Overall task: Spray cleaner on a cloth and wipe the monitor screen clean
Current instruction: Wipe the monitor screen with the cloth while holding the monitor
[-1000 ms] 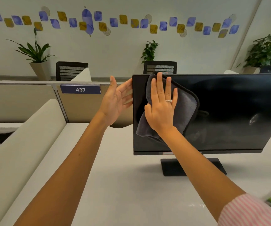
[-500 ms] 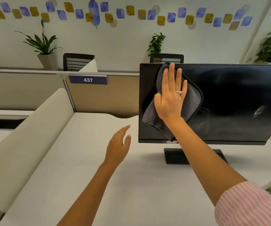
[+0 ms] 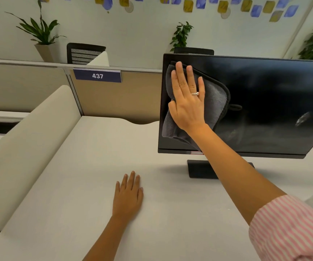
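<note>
Stage: wiping under way | right hand (image 3: pixel 187 102) flat, pressing cloth (image 3: pixel 213 102) on monitor (image 3: pixel 264 91) upper-left | left hand (image 3: pixel 128 196) flat, resting on table (image 3: pixel 76 185) | remaining: smudges at right, most of screen unwiped

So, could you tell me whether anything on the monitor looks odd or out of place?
Yes: a pale smudge sits on the right of the monitor screen, bright against the dark glass and apart from the grey cloth at the left edge.

Right hand (image 3: pixel 186 102) flat on grey cloth (image 3: pixel 215 102) against monitor (image 3: pixel 264 102), left hand (image 3: pixel 128 197) flat on desk (image 3: pixel 76 185)
</note>
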Demonstrator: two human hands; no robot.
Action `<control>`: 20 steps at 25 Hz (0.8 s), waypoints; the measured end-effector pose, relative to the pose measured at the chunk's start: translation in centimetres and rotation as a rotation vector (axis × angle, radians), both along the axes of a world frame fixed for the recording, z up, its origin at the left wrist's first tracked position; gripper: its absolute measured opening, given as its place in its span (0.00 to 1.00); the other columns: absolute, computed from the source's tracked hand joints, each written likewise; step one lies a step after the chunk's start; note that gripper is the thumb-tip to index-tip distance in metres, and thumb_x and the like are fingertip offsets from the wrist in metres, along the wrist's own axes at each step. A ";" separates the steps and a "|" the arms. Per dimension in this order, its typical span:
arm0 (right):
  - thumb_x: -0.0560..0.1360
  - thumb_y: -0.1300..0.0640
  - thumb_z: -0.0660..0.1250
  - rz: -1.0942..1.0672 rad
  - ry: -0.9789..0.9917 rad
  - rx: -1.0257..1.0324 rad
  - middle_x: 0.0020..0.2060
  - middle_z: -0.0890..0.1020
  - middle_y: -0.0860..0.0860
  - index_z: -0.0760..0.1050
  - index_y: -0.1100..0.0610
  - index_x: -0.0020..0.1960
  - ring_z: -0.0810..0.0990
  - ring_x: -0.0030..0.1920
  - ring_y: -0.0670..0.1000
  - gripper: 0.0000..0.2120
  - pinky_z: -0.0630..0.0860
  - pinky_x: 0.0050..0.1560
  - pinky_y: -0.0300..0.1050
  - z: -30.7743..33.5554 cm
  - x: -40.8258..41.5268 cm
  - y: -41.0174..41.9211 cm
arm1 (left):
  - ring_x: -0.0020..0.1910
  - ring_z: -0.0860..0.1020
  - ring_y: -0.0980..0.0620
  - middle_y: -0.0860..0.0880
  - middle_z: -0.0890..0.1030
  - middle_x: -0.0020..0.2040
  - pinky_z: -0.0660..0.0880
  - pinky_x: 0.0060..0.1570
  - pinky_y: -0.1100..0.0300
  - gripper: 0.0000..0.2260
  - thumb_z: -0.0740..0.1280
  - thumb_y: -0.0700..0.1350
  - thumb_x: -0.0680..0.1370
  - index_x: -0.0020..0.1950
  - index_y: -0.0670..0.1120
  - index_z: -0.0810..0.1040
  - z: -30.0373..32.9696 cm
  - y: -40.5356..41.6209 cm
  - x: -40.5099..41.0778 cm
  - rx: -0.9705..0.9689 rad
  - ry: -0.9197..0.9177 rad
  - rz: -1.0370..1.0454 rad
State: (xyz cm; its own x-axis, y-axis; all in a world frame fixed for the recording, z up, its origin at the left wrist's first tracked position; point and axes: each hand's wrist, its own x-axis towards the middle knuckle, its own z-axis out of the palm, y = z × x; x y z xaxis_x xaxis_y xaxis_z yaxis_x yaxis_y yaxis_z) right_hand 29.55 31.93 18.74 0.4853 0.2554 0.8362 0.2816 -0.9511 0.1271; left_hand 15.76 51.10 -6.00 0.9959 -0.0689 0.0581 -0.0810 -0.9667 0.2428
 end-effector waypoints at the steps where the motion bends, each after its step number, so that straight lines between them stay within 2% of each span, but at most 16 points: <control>1: 0.74 0.56 0.56 -0.035 -0.018 0.054 0.75 0.59 0.57 0.53 0.58 0.76 0.53 0.75 0.58 0.31 0.47 0.74 0.58 0.0 -0.1 -0.4 | 0.75 0.54 0.43 0.47 0.56 0.77 0.51 0.71 0.45 0.31 0.38 0.56 0.76 0.75 0.46 0.58 0.1 0.0 0.0 -0.009 -0.002 0.001; 4: 0.73 0.58 0.55 -0.142 -0.051 0.283 0.75 0.58 0.58 0.53 0.59 0.75 0.53 0.75 0.59 0.31 0.49 0.74 0.59 0.4 -0.2 -1.9 | 0.76 0.53 0.45 0.48 0.55 0.77 0.49 0.72 0.46 0.30 0.39 0.56 0.77 0.76 0.47 0.57 -0.1 0.0 -0.1 -0.018 -0.001 0.014; 6: 0.73 0.59 0.55 -0.146 -0.053 0.350 0.75 0.58 0.58 0.54 0.60 0.75 0.53 0.75 0.60 0.31 0.49 0.74 0.60 0.6 -0.3 -2.2 | 0.76 0.51 0.46 0.49 0.54 0.77 0.47 0.72 0.47 0.27 0.42 0.55 0.78 0.76 0.48 0.56 -0.2 0.0 -0.1 -0.031 0.007 0.022; 9: 0.72 0.59 0.55 -0.100 -0.049 0.315 0.75 0.58 0.59 0.54 0.61 0.75 0.53 0.75 0.60 0.32 0.48 0.74 0.60 0.9 -0.2 -1.1 | 0.76 0.49 0.47 0.50 0.52 0.78 0.44 0.72 0.49 0.25 0.45 0.54 0.79 0.76 0.49 0.54 -0.3 0.0 -0.1 -0.031 0.009 0.034; 13: 0.72 0.57 0.56 -0.029 -0.053 0.167 0.74 0.61 0.59 0.56 0.61 0.75 0.55 0.75 0.60 0.31 0.49 0.73 0.60 1.4 0.3 1.6 | 0.76 0.47 0.48 0.51 0.50 0.78 0.42 0.72 0.49 0.24 0.48 0.52 0.81 0.77 0.50 0.52 -0.3 0.0 -0.2 -0.035 0.011 0.029; 20: 0.72 0.58 0.56 0.000 -0.060 0.079 0.74 0.61 0.57 0.56 0.60 0.75 0.55 0.75 0.58 0.31 0.48 0.74 0.58 1.4 0.9 2.9 | 0.76 0.46 0.49 0.52 0.48 0.78 0.41 0.72 0.51 0.24 0.46 0.53 0.81 0.77 0.51 0.49 -0.2 0.1 -0.2 -0.004 0.001 0.030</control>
